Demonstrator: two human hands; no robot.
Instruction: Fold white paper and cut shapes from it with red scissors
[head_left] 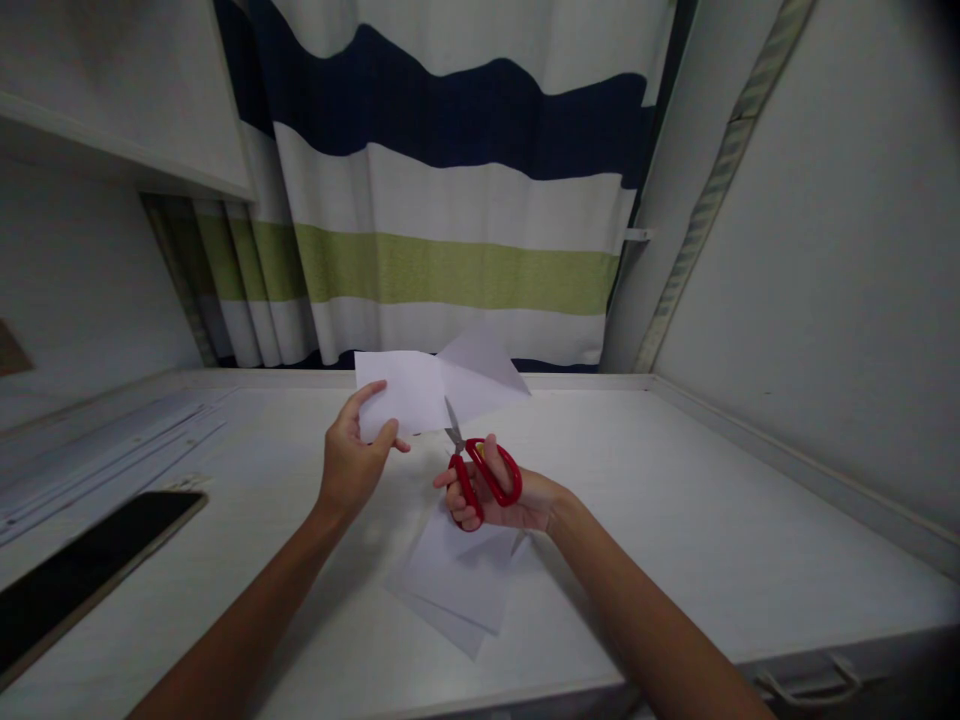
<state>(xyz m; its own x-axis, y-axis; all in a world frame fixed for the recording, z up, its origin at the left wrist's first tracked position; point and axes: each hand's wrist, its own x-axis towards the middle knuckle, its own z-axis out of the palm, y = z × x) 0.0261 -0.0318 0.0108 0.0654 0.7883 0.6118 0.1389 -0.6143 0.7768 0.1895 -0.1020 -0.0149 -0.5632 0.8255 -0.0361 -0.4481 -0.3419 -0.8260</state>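
A white sheet of paper [405, 385] is pinched at its left side by my left hand [356, 455], thumb in front and fingers behind. The sheet is held up above the desk and bends at a line near its middle, with its right part angled away. My right hand [487, 490] grips red-handled scissors [501, 478], fingers through the loops. Their blades point up and are parted a little, with the upper blade at the lower edge of the paper near the bend. Below my right hand, several loose white papers [457, 580] lie overlapping on the desk.
The white desk [675, 500] spans the view, with a drawer handle [810, 690] at its front right. A dark phone-like slab [90, 570] lies at the left, beside flat papers [112, 465]. A striped curtain [450, 210] hangs behind, and a white wall [840, 300] stands on the right.
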